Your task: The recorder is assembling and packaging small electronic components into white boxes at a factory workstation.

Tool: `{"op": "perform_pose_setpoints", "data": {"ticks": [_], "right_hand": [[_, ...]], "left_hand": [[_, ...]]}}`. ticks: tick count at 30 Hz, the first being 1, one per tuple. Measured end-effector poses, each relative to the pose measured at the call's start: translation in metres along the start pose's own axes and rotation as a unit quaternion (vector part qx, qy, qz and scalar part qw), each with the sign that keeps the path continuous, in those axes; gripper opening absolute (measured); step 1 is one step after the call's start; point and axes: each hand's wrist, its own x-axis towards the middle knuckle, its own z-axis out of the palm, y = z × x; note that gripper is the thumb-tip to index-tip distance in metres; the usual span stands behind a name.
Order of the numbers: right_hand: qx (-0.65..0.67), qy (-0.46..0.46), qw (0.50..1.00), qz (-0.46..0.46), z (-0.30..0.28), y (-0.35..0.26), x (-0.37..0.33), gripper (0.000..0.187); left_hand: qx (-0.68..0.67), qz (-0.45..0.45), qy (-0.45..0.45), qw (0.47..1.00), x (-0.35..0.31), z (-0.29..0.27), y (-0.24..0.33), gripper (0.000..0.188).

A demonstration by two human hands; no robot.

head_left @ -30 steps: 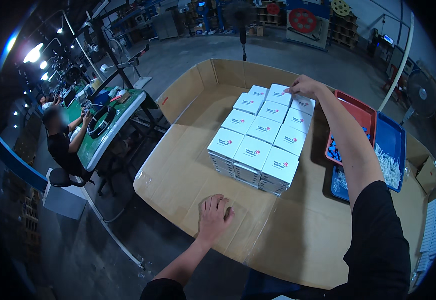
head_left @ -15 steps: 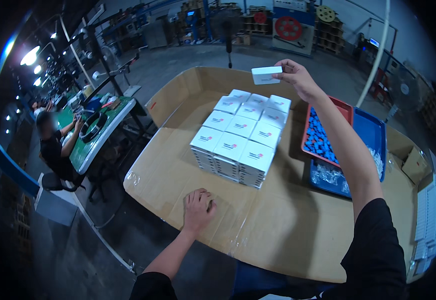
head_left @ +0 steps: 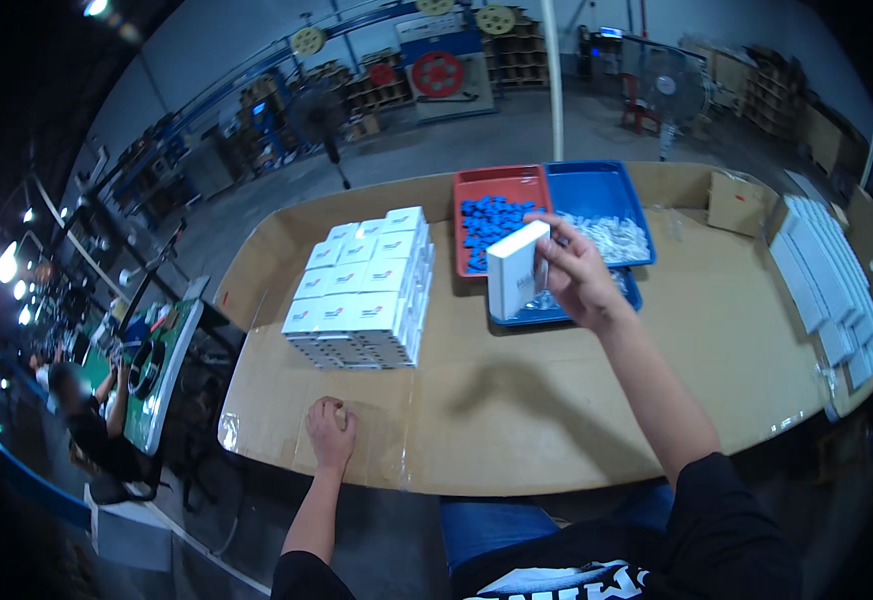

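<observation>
White box (head_left: 518,272), red tray (head_left: 502,182) partly behind, stacked boxes (head_left: 355,282), seemingly packets (head_left: 612,240)

Held box (head_left: 518,274), print seemingly blurred.

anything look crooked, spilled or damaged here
One mild oddity: at the far right corner of the stack of white boxes, one box seems to sit higher than its neighbours, leaving the top uneven. I see no clear spill or damage.
</observation>
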Motion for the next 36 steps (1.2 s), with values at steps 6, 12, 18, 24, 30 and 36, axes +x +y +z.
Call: {"op": "perform_pose_setpoints", "data": {"ticks": [6,12,18,24,30,36], "right_hand": [[0.14,0.08,0.987,0.022,-0.034,0.015,-0.121,0.041],[0.221,0.123,0.966,0.042,-0.059,0.03,-0.188,0.04],[0.132,0.147,0.979,0.046,-0.076,0.022,-0.218,0.047],[0.034,0.06,0.994,0.087,-0.081,0.017,-0.235,0.043],[-0.037,0.096,0.987,0.12,-0.076,0.029,-0.249,0.037],[-0.418,0.058,0.907,0.006,-0.067,0.019,-0.263,0.057]], "left_hand": [[-0.016,0.007,0.009,1.0,-0.007,0.001,-0.003,0.015],[-0.026,0.03,0.021,0.999,-0.006,0.003,0.0,0.01],[-0.072,0.032,0.083,0.993,-0.007,0.005,0.038,0.008],[-0.569,-0.218,-0.35,0.711,-0.022,-0.001,0.261,0.039],[-0.695,-0.237,-0.494,0.465,-0.023,-0.013,0.382,0.056],[-0.698,-0.369,-0.471,0.395,-0.041,-0.004,0.402,0.058]]}}
